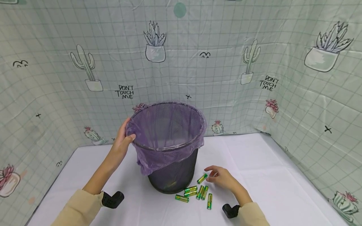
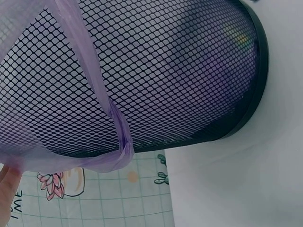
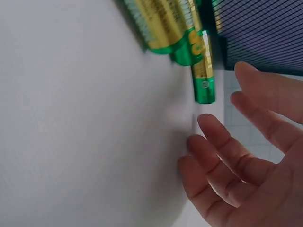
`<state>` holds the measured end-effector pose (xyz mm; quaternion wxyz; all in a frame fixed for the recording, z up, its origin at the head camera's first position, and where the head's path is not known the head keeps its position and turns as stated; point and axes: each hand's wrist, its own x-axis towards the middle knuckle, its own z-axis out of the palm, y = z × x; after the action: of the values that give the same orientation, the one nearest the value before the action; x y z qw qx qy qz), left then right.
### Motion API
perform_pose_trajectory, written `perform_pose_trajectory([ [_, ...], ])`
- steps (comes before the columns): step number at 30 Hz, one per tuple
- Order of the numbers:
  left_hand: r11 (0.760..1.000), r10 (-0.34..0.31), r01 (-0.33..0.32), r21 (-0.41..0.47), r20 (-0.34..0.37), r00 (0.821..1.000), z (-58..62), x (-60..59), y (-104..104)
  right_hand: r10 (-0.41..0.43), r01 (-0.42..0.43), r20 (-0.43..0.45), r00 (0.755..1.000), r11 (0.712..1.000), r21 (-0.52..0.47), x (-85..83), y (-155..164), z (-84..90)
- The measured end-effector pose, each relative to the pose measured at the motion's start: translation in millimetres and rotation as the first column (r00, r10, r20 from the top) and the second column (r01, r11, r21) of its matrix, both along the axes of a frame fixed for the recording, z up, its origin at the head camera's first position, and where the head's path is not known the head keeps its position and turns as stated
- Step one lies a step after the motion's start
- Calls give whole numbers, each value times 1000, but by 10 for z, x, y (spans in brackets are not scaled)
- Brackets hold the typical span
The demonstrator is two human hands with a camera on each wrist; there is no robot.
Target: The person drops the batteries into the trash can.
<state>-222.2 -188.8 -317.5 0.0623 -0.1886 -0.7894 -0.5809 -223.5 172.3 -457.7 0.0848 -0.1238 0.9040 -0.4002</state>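
Note:
A black mesh wastebasket [image 1: 181, 171] stands upright, lined with a purple plastic bag [image 1: 167, 157] folded over its rim. My left hand [image 1: 123, 141] grips the rim on the left, thumb inside and fingers outside; in the left wrist view only a bit of that hand shows at the lower left. Several green and gold batteries [image 1: 190, 189] lie at the foot of the basket on its right front. My right hand [image 1: 222, 177] is beside the nearest upper battery [image 1: 202, 178], fingers loosely bent. In the right wrist view a gap shows between the fingers and the batteries [image 3: 204, 80].
A white cloth covers the table [image 1: 254, 163]. Grid-patterned curtains [image 1: 181, 78] with cactus prints rise behind and at both sides, the back one close behind the basket. Black wrist devices [image 1: 113, 200] sit at both sleeves.

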Motion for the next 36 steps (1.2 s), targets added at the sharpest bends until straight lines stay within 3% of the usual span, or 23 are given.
perform_pose_trajectory([
  [5, 1000, -3, 3, 5, 0, 1000, 8, -1, 2, 67, -66, 35, 997, 997, -27, -109, 37, -65],
  [13, 1000, 4, -4, 14, -2, 1000, 20, 17, -18, 83, -82, 66, 994, 996, -27, -209, 47, -98],
  [36, 1000, 11, -11, 7, -10, 1000, -4, -2, 17, 69, -71, 57, 996, 996, 45, -145, -1, -48],
])
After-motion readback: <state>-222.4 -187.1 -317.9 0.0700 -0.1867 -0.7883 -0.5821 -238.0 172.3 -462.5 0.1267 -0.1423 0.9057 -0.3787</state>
